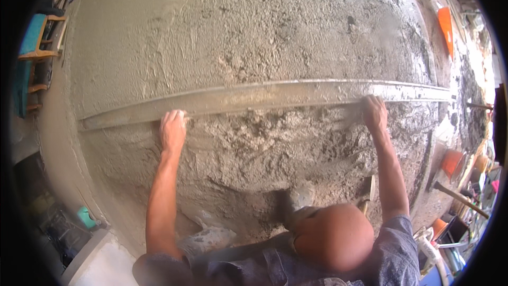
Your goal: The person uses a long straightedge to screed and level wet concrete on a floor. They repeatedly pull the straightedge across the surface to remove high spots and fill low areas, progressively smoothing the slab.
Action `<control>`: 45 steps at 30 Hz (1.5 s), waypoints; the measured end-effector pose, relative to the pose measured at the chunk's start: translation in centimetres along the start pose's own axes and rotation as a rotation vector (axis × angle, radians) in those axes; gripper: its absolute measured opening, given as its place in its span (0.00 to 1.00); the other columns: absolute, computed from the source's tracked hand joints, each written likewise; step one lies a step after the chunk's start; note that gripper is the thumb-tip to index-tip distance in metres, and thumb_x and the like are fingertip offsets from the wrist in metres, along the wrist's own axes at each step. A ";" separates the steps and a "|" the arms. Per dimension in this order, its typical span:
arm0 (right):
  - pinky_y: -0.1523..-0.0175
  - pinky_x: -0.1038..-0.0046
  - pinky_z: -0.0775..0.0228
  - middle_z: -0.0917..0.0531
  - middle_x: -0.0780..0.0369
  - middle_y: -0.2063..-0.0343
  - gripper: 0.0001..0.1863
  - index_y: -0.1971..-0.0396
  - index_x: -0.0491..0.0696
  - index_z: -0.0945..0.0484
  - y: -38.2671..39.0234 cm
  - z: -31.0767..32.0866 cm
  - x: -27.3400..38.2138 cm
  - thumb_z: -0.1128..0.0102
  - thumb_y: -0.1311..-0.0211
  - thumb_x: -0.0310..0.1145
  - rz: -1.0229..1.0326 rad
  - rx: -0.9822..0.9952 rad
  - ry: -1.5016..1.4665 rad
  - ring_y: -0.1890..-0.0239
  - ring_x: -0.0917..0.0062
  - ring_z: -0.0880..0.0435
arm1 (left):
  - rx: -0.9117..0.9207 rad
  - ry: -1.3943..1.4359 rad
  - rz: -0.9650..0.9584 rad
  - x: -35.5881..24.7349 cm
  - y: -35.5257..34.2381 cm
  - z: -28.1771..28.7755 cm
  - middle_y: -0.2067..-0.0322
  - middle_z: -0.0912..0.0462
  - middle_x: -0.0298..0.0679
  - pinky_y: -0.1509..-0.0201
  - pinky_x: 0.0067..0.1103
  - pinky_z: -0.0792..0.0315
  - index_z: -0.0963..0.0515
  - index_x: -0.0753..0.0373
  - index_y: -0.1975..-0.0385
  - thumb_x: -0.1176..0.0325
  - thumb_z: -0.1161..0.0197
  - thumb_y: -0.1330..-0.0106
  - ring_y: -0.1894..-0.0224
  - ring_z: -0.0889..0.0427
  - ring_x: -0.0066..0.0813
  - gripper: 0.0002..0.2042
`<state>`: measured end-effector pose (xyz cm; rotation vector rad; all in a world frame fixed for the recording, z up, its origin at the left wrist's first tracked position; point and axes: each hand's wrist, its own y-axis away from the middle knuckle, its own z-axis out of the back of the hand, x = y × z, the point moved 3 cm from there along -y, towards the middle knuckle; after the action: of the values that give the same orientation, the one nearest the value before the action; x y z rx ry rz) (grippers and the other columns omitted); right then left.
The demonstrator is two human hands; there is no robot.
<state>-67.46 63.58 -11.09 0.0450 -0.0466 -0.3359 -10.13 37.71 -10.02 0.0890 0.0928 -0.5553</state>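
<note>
One long, flat metal straightedge (264, 94) lies across the wet concrete (227, 32), spanning it from near its left border to the right border, its faces smeared with grey slurry. Both hands hold its near edge: the left hand (172, 130), left of the middle, has its fingers bent closely against the bar, and the right hand (374, 111), toward the right end, is curled over the edge in a narrow grip. Beyond the bar, the concrete is fairly smooth on the left and coarser toward the middle and right; on the near side, between the forearms, it is lumpy and torn. A small trowel-like tool (372, 188) stands just inside the right forearm.

Containers cluster along the right rim. An orange-red, bucket-like container (451, 163) sits beside the concrete; what it holds cannot be made out. Below it lies a hoe-like tool (460, 199) with a wooden handle. Farther down, an orange container (439, 228) stands against a dark container (456, 228), their contents too small and warped to tell. Higher up is an orange panel (446, 29). On the far left are teal chairs (33, 34) with wooden frames.
</note>
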 end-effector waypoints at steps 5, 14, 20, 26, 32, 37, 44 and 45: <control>0.52 0.63 0.27 0.17 0.63 0.64 0.07 0.67 0.51 0.21 -4.9 -0.7 0.0 0.44 0.43 0.24 0.050 -0.085 -0.002 0.57 0.65 0.19 | -0.091 0.013 -0.066 2.1 -4.7 -0.5 0.60 0.17 0.40 0.47 0.34 0.24 0.19 0.61 0.59 0.80 0.37 0.41 0.55 0.19 0.42 0.11; 0.53 0.56 0.24 0.15 0.56 0.64 0.09 0.59 0.50 0.22 -31.5 0.9 0.5 0.53 0.32 0.27 -0.034 -0.112 0.105 0.60 0.57 0.16 | -0.152 -0.226 0.085 6.6 -31.1 0.6 0.53 0.17 0.47 0.42 0.37 0.24 0.21 0.61 0.50 0.68 0.43 0.29 0.49 0.19 0.51 0.11; 0.54 0.57 0.23 0.16 0.57 0.63 0.05 0.61 0.52 0.20 -30.4 -0.8 -0.6 0.45 0.32 0.32 -0.024 -0.038 0.008 0.59 0.56 0.17 | -0.134 -0.200 0.076 8.1 -29.7 -2.0 0.52 0.18 0.46 0.43 0.39 0.26 0.22 0.63 0.50 0.69 0.42 0.29 0.48 0.20 0.47 0.12; 0.44 0.60 0.28 0.16 0.61 0.61 0.09 0.58 0.53 0.20 -12.8 -1.4 0.3 0.42 0.37 0.27 0.056 -0.102 0.046 0.52 0.61 0.18 | -0.125 -0.193 -0.025 5.7 -17.4 -0.3 0.55 0.18 0.44 0.46 0.36 0.25 0.21 0.63 0.52 0.69 0.39 0.32 0.51 0.20 0.46 0.12; 0.48 0.60 0.28 0.16 0.59 0.63 0.07 0.62 0.51 0.20 -6.2 -0.4 0.3 0.37 0.40 0.33 0.091 -0.071 -0.019 0.56 0.59 0.19 | -0.099 -0.144 -0.023 2.5 -6.2 -1.1 0.57 0.17 0.44 0.50 0.37 0.25 0.19 0.61 0.56 0.65 0.38 0.33 0.54 0.20 0.48 0.10; 0.47 0.58 0.29 0.17 0.57 0.63 0.04 0.64 0.49 0.21 -1.4 -1.8 -1.2 0.41 0.38 0.29 -0.011 0.089 0.013 0.57 0.56 0.20 | -0.093 -0.096 0.095 1.4 2.0 -1.2 0.64 0.18 0.45 0.52 0.38 0.26 0.19 0.63 0.65 0.66 0.50 0.25 0.60 0.22 0.48 0.12; 0.49 0.55 0.31 0.19 0.58 0.64 0.15 0.64 0.47 0.20 6.3 -1.7 -0.6 0.31 0.55 0.25 0.069 0.048 -0.168 0.56 0.58 0.22 | 0.030 0.084 -0.013 0.5 4.9 1.5 0.64 0.17 0.39 0.49 0.36 0.26 0.18 0.62 0.65 0.70 0.39 0.35 0.55 0.19 0.40 0.05; 0.50 0.55 0.31 0.19 0.58 0.65 0.13 0.65 0.47 0.21 5.4 -2.1 -0.8 0.33 0.54 0.24 0.084 0.016 -0.155 0.56 0.58 0.22 | -0.051 0.069 -0.055 1.1 4.7 1.5 0.65 0.17 0.39 0.50 0.36 0.26 0.17 0.61 0.64 0.69 0.38 0.35 0.56 0.19 0.40 0.06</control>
<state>-66.33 68.99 -12.96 0.0322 -0.2045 -0.2543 -6.64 40.91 -8.37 0.0563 0.1764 -0.6045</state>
